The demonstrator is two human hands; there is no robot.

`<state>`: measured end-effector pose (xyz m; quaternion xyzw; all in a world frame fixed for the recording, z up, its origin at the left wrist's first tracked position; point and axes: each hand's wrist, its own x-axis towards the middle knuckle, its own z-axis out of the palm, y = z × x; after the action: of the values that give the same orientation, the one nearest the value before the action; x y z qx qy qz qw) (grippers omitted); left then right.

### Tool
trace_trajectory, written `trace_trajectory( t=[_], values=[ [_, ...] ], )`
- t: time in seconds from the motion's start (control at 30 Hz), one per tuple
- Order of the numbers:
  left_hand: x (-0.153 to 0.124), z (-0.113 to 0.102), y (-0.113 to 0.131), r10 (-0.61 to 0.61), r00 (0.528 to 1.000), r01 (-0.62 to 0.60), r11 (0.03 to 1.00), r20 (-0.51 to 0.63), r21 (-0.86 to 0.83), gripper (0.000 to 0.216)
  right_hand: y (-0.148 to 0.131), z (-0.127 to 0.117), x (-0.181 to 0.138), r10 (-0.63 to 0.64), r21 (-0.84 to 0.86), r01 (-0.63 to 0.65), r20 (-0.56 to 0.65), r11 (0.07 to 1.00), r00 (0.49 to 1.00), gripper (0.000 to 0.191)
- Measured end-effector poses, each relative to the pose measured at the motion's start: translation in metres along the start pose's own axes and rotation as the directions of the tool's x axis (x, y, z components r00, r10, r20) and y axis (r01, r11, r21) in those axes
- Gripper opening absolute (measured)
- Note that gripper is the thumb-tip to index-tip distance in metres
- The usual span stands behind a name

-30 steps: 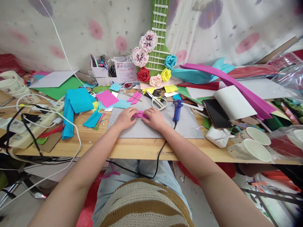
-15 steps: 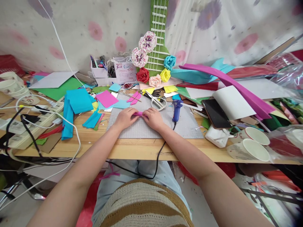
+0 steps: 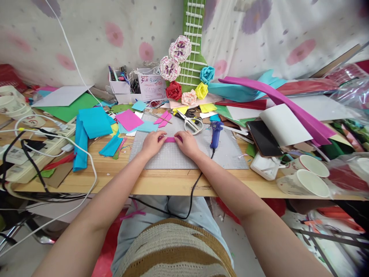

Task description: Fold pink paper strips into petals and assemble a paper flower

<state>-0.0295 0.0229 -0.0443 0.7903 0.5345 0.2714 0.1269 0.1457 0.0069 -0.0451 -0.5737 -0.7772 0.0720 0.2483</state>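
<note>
A narrow strip of magenta paper (image 3: 170, 139) lies across the grey cutting mat (image 3: 167, 159), stretched between my two hands. My left hand (image 3: 153, 144) pinches its left end, and my right hand (image 3: 186, 143) grips the right end. The fingers partly cover both ends of the strip. Just beyond my right hand lie scissors (image 3: 193, 125) with pale handles. To the right a blue glue gun (image 3: 215, 135) rests on the mat, its black cord running off the table edge. Small folded magenta pieces (image 3: 163, 119) sit behind the hands.
Blue paper (image 3: 96, 122) and a power strip (image 3: 43, 156) with tangled cables lie on the left. Paper flowers (image 3: 173, 90) and a pen box (image 3: 119, 85) stand at the back. A phone (image 3: 263, 138) and paper cups (image 3: 304, 183) are at the right.
My hands have moved slightly apart, and more of the magenta strip shows between them. The view has shifted a little.
</note>
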Motion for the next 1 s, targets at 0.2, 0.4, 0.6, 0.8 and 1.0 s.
trace_trajectory(
  t=[0.2, 0.4, 0.6, 0.8, 1.0],
  values=[
    [0.000, 0.003, 0.000, 0.021, 0.999, -0.018, 0.997, -0.039, 0.079, 0.030, -0.003, 0.001, 0.000, 0.066, -0.123, -0.066, 0.002, 0.990, 0.998, 0.024],
    [-0.002, -0.001, 0.008, 0.128, 0.990, -0.109, 0.965, -0.065, 0.239, 0.028, -0.008, -0.001, -0.005, 0.092, -0.260, -0.094, -0.021, 0.961, 0.996, 0.025],
    [-0.013, 0.009, 0.010, 0.317, 0.910, -0.374, 0.907, 0.267, 0.196, 0.048, -0.008, -0.001, -0.005, 0.103, -0.268, -0.104, -0.017, 0.958, 0.995, 0.025],
    [-0.019, 0.009, 0.008, 0.274, 0.884, -0.378, 0.896, 0.378, 0.235, 0.065, -0.003, 0.000, -0.005, 0.098, -0.258, -0.102, -0.025, 0.961, 0.995, 0.026],
    [-0.020, 0.006, 0.012, 0.248, 0.879, -0.367, 0.897, 0.408, 0.246, 0.068, -0.001, -0.003, -0.007, 0.007, -0.233, -0.009, -0.010, 0.972, 1.000, 0.033]
  ],
)
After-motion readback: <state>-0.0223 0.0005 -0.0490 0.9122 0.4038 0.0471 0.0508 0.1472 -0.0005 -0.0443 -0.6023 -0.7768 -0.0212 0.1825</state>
